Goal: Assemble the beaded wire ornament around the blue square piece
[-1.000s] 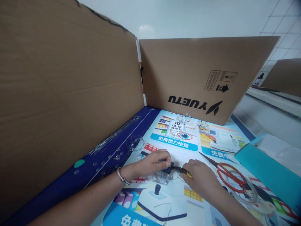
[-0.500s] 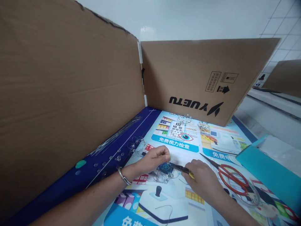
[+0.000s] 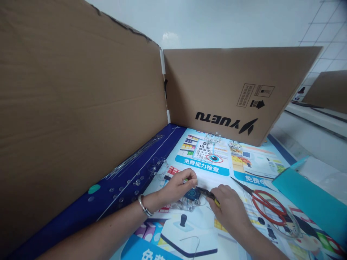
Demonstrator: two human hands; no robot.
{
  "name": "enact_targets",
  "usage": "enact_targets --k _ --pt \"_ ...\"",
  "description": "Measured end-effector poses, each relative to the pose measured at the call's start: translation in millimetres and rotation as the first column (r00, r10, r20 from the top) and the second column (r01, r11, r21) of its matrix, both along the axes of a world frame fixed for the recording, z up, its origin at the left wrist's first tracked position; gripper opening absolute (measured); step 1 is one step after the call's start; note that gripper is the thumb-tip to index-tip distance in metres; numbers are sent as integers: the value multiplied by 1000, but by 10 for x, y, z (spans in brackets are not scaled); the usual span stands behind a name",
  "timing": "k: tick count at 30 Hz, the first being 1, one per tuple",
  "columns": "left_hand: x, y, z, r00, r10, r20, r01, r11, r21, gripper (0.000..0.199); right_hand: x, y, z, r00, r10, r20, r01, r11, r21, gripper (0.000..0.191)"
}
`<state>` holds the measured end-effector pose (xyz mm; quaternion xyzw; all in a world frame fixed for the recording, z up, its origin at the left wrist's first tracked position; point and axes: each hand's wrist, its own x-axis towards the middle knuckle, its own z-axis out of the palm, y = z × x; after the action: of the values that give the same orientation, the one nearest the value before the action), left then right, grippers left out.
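My left hand (image 3: 180, 185), with a silver bangle on its wrist, is closed in a pinch on the thin wire of a beaded piece. Clear beads and wire loops of this beaded wire piece (image 3: 189, 206) hang below the fingers, over the printed sheet. My right hand (image 3: 230, 204) is closed around pliers (image 3: 204, 192) with dark jaws and yellow on the handles. Their tips point left and meet the work just beside my left fingertips. Whether the jaws grip the wire is too small to tell.
Red-handled scissors (image 3: 271, 207) lie to the right on a coil of clear line (image 3: 296, 227). A teal box (image 3: 309, 202) stands beyond them. Loose clear beads (image 3: 137, 182) and cut wires (image 3: 135, 153) lie left. Cardboard panels (image 3: 217, 83) wall the back and left.
My right hand has shifted slightly left, and the pliers' handles now slope more steeply downward. My left hand keeps its pinch in nearly the same place.
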<state>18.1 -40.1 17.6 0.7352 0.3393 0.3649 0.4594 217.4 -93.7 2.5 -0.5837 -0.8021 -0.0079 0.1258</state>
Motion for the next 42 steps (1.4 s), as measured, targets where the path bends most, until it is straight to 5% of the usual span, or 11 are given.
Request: enact_targets --k 42 --pt "-27 5 -22 998 -63 -8 64 996 70 14 19 25 7 999 37 -22 -37 999 -29 13"
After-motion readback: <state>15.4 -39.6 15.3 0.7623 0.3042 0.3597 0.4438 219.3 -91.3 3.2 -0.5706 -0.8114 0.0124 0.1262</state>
